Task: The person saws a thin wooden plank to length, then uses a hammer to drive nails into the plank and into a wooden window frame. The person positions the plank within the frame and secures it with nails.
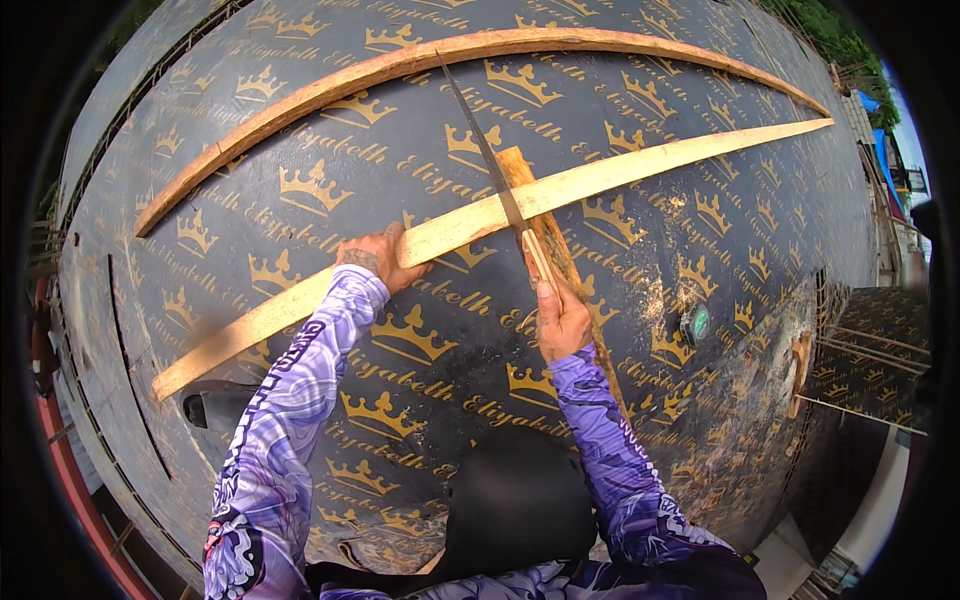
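Observation:
A long pale wooden plank [460,232] lies slantwise in front of me, from near left to far right. My left hand [385,258] is closed over it left of the middle, fingers at its edges. In my right hand [562,322] is the wooden handle of a handsaw [489,155], its fingers wrapped round the grip. The narrow, dark blade crosses the plank and points away from me to the far left. Beneath the plank, a rougher wooden board [556,248] runs lengthwise toward me, partly hidden by my right hand and forearm.
Beyond the plank lies another long wooden strip [400,62], bowed by the lens. The dark panel surface [330,400] carries gold crown prints. Sawdust [655,300] and a small round green-and-black object [694,323] are at right. A dark shoe [215,408] shows beside my left forearm.

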A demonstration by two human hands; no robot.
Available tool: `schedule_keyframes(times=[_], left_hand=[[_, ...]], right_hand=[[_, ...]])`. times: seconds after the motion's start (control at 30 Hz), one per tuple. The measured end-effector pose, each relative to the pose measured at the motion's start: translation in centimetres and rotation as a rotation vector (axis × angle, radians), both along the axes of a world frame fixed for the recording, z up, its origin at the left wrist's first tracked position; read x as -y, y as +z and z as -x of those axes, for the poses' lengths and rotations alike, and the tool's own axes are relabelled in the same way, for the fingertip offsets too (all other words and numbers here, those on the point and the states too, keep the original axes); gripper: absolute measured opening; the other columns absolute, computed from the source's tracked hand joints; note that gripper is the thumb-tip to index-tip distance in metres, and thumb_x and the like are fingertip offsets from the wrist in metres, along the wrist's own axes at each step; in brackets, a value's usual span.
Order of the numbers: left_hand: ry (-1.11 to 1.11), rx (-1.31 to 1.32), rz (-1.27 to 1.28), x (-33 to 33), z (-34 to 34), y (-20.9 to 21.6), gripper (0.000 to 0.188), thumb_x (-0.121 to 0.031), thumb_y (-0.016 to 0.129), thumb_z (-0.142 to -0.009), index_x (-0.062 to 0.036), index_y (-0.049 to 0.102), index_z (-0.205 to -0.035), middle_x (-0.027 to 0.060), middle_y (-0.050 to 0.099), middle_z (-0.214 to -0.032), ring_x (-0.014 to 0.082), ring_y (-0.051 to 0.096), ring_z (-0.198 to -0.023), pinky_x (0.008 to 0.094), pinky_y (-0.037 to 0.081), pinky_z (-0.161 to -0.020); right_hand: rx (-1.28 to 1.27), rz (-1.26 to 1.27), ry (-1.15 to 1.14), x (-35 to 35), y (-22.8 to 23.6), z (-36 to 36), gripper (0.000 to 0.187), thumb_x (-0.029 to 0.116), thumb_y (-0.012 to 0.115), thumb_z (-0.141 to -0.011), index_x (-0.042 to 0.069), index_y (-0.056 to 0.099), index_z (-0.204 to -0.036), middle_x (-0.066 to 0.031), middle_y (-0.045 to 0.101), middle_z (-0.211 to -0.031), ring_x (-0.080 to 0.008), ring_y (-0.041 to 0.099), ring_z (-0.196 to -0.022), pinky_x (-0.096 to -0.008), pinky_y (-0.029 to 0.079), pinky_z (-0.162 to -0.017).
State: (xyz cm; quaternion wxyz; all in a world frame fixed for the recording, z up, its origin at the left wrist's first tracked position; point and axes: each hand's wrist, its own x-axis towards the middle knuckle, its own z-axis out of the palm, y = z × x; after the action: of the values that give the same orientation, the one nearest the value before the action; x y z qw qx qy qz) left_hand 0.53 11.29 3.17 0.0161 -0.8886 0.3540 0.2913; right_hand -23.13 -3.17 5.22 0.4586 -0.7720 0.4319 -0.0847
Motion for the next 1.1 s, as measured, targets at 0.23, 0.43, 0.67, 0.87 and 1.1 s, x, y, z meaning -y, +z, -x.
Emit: schedule_keyframes(times=[0.23, 0.43, 0.67, 0.87, 1.1], left_hand=[[0.022, -0.027, -0.052, -0.7, 2.7, -4.2, 0.071, -0.068, 0.062, -0.077, -0.0137, 0.055, -0.122, 0.0114, 0.067, -0.115, 0.0275, 0.065, -0.105, 0.0425, 0.052, -0.092], [-0.249, 0.461, 0.253, -2.2, 2.4, -5.5, 0.077, -0.067, 0.063, -0.077, -0.0127, 0.051, -0.13, 0.0102, 0.063, -0.12, 0.0269, 0.063, -0.11, 0.0451, 0.051, -0.092], [0.001, 0.056, -0.064, -0.8, 2.6, -4.9, 0.071, -0.068, 0.062, -0.078, -0.0121, 0.053, -0.121, 0.0129, 0.065, -0.114, 0.0285, 0.065, -0.105, 0.0442, 0.053, -0.088], [0.018, 0.079, -0.051, -0.4, 2.9, -4.8, 0.07, -0.068, 0.063, -0.076, -0.0123, 0.054, -0.118, 0.0127, 0.067, -0.11, 0.0288, 0.066, -0.102, 0.0428, 0.054, -0.088], [0.013, 0.045, -0.033, -1.1, 2.5, -5.1, 0.07, -0.067, 0.064, -0.076, -0.0124, 0.053, -0.118, 0.0125, 0.067, -0.108, 0.0289, 0.067, -0.1, 0.0423, 0.054, -0.086]], right_hand=[[-0.035, -0.069, 0.011, 0.4, -0.2, 1.6, 0.048, 0.042, 0.054, -0.097, 0.005, 0.06, -0.127, -0.015, 0.068, -0.08, -0.017, 0.065, -0.07, -0.0337, 0.05, -0.064], [-0.001, -0.064, 0.099, 1.0, 2.0, 2.7, 0.048, 0.04, 0.055, -0.098, 0.004, 0.058, -0.129, -0.0171, 0.069, -0.089, -0.02, 0.068, -0.076, -0.033, 0.052, -0.068], [-0.066, -0.077, 0.116, 0.1, 2.3, 3.2, 0.045, 0.037, 0.056, -0.097, 0.004, 0.059, -0.126, -0.0208, 0.069, -0.096, -0.0302, 0.07, -0.084, -0.0375, 0.052, -0.074], [-0.036, -0.019, 0.06, -0.1, 2.9, 3.9, 0.044, 0.037, 0.052, -0.099, 0.003, 0.06, -0.126, -0.0079, 0.056, -0.067, -0.0137, 0.054, -0.063, -0.0319, 0.045, -0.06], [-0.244, -0.071, 0.048, -1.6, 7.5, 8.4, 0.044, 0.037, 0.056, -0.097, 0.004, 0.06, -0.127, -0.0197, 0.069, -0.09, -0.0278, 0.07, -0.078, -0.035, 0.052, -0.07]])
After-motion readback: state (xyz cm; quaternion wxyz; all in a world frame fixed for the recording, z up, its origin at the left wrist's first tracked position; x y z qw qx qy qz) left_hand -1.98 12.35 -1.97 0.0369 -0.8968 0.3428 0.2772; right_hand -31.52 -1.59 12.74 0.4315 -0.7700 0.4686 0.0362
